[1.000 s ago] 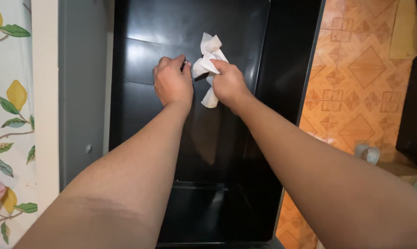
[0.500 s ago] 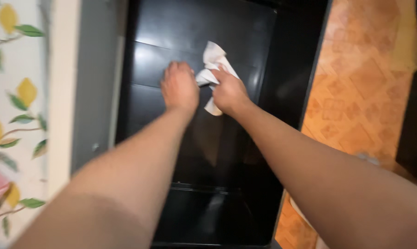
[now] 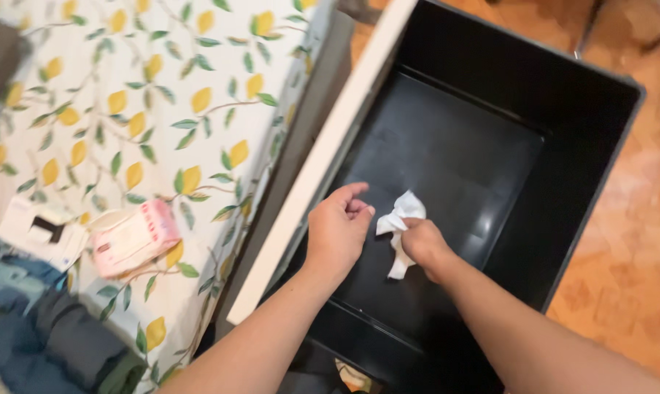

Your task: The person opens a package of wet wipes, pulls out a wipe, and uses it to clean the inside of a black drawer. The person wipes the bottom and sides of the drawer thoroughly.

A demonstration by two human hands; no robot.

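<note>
Orange patterned floor tiles point(image 3: 629, 241) lie to the right of a black drawer point(image 3: 490, 87) pulled open beside a bed covered in a lemon-print sheet point(image 3: 162, 87). Your right hand point(image 3: 422, 245) is closed around a crumpled white tissue point(image 3: 401, 211), pressing it on the drawer's bottom. Your left hand point(image 3: 338, 228) hangs just beside it, fingers loosely curled, seemingly holding nothing. On the sheet lie a soft pink packet point(image 3: 133, 237) and a white box point(image 3: 41, 228), slightly blurred.
</note>
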